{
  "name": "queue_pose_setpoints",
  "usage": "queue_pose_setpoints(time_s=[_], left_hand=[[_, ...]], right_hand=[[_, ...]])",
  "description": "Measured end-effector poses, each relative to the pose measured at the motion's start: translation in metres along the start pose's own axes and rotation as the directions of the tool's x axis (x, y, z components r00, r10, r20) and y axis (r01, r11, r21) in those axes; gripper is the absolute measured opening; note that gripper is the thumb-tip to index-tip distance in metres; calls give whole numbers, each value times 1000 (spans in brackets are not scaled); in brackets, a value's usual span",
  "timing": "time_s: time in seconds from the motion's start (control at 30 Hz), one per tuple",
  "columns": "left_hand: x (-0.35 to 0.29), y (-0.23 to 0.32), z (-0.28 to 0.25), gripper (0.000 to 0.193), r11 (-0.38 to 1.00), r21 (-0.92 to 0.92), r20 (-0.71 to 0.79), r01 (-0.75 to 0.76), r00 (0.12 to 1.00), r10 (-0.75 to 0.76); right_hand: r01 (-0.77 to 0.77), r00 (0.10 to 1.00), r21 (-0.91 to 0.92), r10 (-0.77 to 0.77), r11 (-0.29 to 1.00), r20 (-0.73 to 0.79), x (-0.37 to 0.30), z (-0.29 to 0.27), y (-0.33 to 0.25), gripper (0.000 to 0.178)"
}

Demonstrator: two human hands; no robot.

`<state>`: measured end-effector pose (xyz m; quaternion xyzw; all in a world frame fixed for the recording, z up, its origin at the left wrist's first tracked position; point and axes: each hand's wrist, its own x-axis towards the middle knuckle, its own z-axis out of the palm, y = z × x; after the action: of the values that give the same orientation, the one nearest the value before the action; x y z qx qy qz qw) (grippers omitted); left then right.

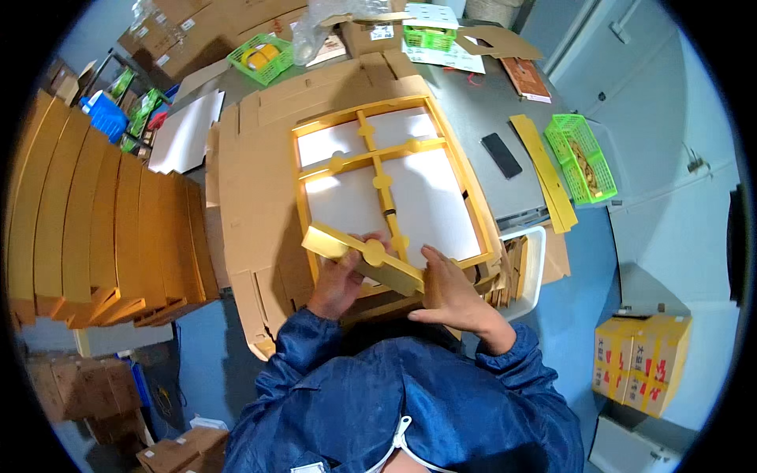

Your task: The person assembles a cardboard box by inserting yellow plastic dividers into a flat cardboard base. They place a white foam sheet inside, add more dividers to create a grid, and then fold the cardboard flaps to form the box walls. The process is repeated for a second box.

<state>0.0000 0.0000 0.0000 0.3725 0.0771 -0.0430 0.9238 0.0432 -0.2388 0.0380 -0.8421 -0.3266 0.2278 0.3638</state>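
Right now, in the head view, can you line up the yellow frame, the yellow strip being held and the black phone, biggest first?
1. Yellow frame, largest by far
2. Yellow strip being held
3. Black phone, smallest

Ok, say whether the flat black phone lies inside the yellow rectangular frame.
No, the phone lies on the grey table, right of the frame.

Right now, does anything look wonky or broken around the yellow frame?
Nothing looks spilled or clearly broken. One yellow strip looks askew: the left hand holds it slanted over the near end of the yellow frame, the right hand by its right end, while another crosswise strip sits fitted inside.
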Motion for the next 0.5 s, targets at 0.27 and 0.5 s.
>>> queue_pose_setpoints(time_s=[0.27,0.5], left_hand=[[-15,29,-18,30,997,68,-20,-36,999,38],[-19,45,-52,42,991,14,-127,-132,983,133]], right_hand=[[-304,931,24,292,952,221,-2,29,-17,80],[-191,970,-1,189,982,153,-10,7,7,79]])
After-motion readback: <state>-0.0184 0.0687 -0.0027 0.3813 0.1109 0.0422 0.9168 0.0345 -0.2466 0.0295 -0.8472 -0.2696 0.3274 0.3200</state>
